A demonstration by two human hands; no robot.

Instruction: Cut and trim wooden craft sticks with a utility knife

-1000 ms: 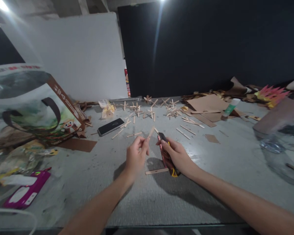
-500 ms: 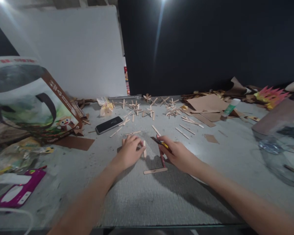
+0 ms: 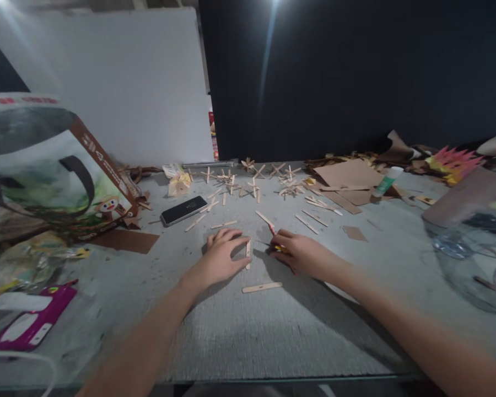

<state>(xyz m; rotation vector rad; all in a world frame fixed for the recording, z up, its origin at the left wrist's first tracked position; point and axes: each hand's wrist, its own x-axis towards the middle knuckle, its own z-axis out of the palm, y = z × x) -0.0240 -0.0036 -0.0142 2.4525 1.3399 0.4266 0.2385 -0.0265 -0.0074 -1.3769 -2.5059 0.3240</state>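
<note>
I have the left hand (image 3: 220, 258) pinching a wooden stick (image 3: 248, 255) at its three o'clock, the right hand (image 3: 301, 255) clasping a dark-and-yellow tool (image 3: 281, 250); if that pinch slackens, the tool could knock the stick askew.

My right grip (image 3: 301, 253) mostly hides a black-and-yellow tool (image 3: 281, 250); well left of it, a brown-edged printed bag (image 3: 41, 171) is cropped.

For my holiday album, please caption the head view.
Left hand at a stick, right hand gripping a yellow-black tool, crossed sticks beyond.
</note>
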